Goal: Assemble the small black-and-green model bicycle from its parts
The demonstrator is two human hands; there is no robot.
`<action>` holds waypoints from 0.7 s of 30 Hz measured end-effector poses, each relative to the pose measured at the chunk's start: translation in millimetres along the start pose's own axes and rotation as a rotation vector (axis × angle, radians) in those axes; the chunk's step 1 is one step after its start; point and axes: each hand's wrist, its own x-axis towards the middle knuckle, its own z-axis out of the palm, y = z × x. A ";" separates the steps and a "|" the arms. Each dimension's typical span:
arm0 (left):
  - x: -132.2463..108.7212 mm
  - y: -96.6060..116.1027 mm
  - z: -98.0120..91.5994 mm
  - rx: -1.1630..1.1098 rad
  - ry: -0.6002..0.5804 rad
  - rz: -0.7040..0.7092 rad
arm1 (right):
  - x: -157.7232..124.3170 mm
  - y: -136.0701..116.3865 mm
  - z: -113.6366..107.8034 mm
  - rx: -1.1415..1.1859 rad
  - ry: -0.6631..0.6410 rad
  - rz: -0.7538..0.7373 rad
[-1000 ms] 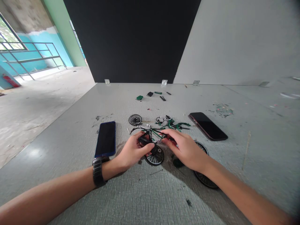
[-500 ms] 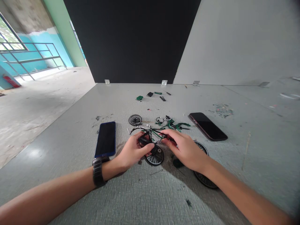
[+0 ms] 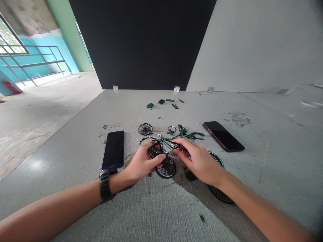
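Note:
Between my two hands is a small black model bicycle frame (image 3: pixel 163 143). My left hand (image 3: pixel 143 160) is closed on its left part, by a black piece under the thumb. My right hand (image 3: pixel 195 158) pinches the frame's right end; the fingertips partly cover it. Just below my left fingertips lies a spoked model wheel (image 3: pixel 167 169); whether it is joined to the frame I cannot tell. A larger wheel (image 3: pixel 218 195) is half hidden under my right forearm. Beyond the hands lie a small spoked wheel (image 3: pixel 145 129) and green bicycle parts (image 3: pixel 186 134).
A blue-edged phone (image 3: pixel 113 149) lies left of my hands, a dark phone (image 3: pixel 223 136) to the right. Farther back are a green piece (image 3: pixel 150 105), a black piece (image 3: pixel 161 101) and thin parts. A thin pin (image 3: pixel 167 185) lies in front. An upright black panel (image 3: pixel 143 43) stands behind.
Almost nothing differs. Both hands keep their hold on the bicycle frame, and the view has shifted very slightly.

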 end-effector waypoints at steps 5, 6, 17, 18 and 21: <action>0.1 -0.7 -0.2 -0.028 -0.010 0.009 | -0.3 -1.1 -0.2 0.007 -0.010 0.011; 0.1 -0.4 -0.2 -0.030 -0.012 0.012 | -0.3 -1.2 -0.3 0.006 -0.010 0.009; -0.3 -4.6 -0.1 -0.046 -0.007 0.000 | -1.4 -1.8 0.0 0.004 0.024 -0.023; -0.4 -4.1 0.0 -0.044 -0.004 -0.005 | -1.5 -1.6 0.3 0.007 0.026 -0.026; -0.6 -1.8 0.5 -0.039 0.006 -0.021 | -1.9 -0.2 1.2 0.020 0.027 -0.037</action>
